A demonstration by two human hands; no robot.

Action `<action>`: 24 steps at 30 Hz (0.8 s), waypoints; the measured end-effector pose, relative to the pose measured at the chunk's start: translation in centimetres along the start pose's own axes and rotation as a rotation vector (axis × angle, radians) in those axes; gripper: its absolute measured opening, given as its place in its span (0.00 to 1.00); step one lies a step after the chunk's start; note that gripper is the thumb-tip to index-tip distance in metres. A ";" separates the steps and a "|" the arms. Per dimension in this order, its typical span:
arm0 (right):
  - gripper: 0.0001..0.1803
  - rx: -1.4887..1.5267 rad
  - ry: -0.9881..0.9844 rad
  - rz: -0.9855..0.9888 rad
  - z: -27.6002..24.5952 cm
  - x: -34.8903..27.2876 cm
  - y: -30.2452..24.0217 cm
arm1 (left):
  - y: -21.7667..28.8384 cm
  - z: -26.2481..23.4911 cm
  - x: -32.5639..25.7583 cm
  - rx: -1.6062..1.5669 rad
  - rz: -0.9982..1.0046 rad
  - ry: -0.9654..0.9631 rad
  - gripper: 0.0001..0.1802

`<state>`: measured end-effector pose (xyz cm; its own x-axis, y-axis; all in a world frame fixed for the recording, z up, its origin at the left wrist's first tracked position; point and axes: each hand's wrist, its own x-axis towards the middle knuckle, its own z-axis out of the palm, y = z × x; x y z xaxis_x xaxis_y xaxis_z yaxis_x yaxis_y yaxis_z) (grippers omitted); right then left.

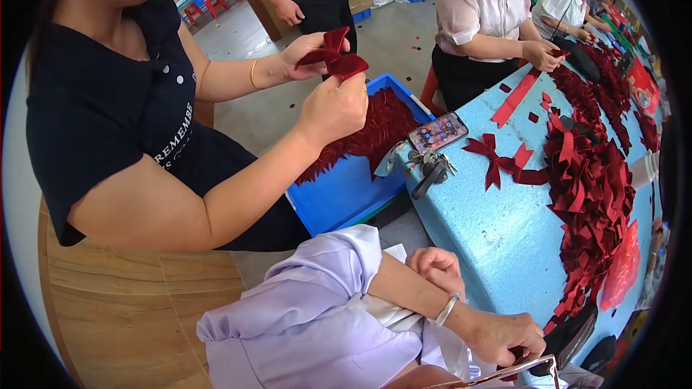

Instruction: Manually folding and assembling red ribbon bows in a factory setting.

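My left hand, below a lilac sleeve and a silver bangle, is curled at the table's near edge. A dark red piece of fabric peeks out under its fingers, mostly hidden. Past that forearm lies a second hand, which seems to be my right hand; its fingers are folded in, and its arm is covered. Whether it holds anything cannot be seen. At the left, a standing person in a dark top holds a dark red velvet bow in both hands.
The light blue table bears a long heap of red bows, a phone, keys and a red plastic bag. A blue crate of red pieces stands beside it. Several people are around. Glasses show at the lower edge.
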<state>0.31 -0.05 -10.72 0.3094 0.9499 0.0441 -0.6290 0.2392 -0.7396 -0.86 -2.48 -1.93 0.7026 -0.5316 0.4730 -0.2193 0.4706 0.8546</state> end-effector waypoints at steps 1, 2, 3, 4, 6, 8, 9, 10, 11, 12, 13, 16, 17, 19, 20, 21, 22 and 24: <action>0.16 -0.007 0.015 -0.024 0.0 0.0 0.0 | 0.0 -0.1 0.0 -0.021 -0.012 -0.001 0.07; 0.17 -0.015 0.032 -0.049 0.2 0.1 -0.2 | 0.0 -0.1 0.1 -0.026 -0.008 0.005 0.07; 0.17 -0.022 0.047 -0.073 0.4 0.2 -0.3 | 0.2 -0.1 0.2 -0.005 0.005 0.007 0.07; 0.17 -0.021 0.049 -0.066 0.7 0.4 -0.1 | 0.4 -0.1 0.3 0.018 0.019 0.010 0.07; 0.17 -0.031 0.073 -0.102 1.6 0.9 0.7 | 0.5 0.1 0.2 0.039 0.035 0.019 0.07; 0.17 -0.039 0.086 -0.123 1.3 1.0 1.0 | 0.5 0.3 0.0 0.071 0.065 0.006 0.06; 0.17 -0.034 0.036 -0.128 0.6 0.8 1.0 | 0.6 0.4 -0.1 0.086 0.080 0.000 0.06; 0.17 -0.030 -0.014 -0.133 -0.1 0.6 0.9 | 0.8 0.3 -0.2 0.085 0.082 -0.001 0.06; 0.17 -0.025 -0.064 -0.138 -0.6 0.4 1.0 | 0.9 0.2 -0.3 0.070 0.078 -0.001 0.06; 0.17 -0.024 -0.065 -0.132 -0.3 0.5 1.0 | 1.0 0.0 -0.4 0.057 0.073 0.007 0.06; 0.18 -0.016 -0.033 -0.136 0.1 0.6 0.9 | 1.1 -0.1 -0.4 0.043 0.068 0.014 0.06; 0.18 0.000 0.032 -0.141 1.3 1.0 1.1 | 1.2 -0.5 -0.4 0.057 0.089 0.037 0.06; 0.18 0.005 0.050 -0.144 1.5 1.2 1.3 | 1.4 -0.6 -0.4 0.065 0.101 0.039 0.06; 0.18 0.014 0.087 -0.156 1.6 1.4 1.7 | 1.7 -0.8 -0.4 0.060 0.098 0.031 0.06; 0.18 0.007 0.091 -0.162 1.2 1.1 1.7 | 1.9 -0.8 -0.4 0.057 0.093 0.026 0.06; 0.18 0.011 0.062 -0.139 0.6 0.4 1.7 | 2.1 -0.6 -0.5 0.053 0.089 0.018 0.07; 0.18 0.010 0.032 -0.127 -0.3 0.0 1.7 | 2.3 -0.8 -0.6 0.053 0.083 -0.001 0.07; 0.18 -0.002 0.011 -0.133 -1.3 -0.4 2.4 | 2.5 -1.3 -1.0 0.052 0.071 -0.037 0.07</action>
<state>-0.38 -0.15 -13.36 0.3972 0.9078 0.1345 -0.5809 0.3622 -0.7289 -1.24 0.13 -0.55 0.6585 -0.5246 0.5396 -0.3031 0.4714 0.8282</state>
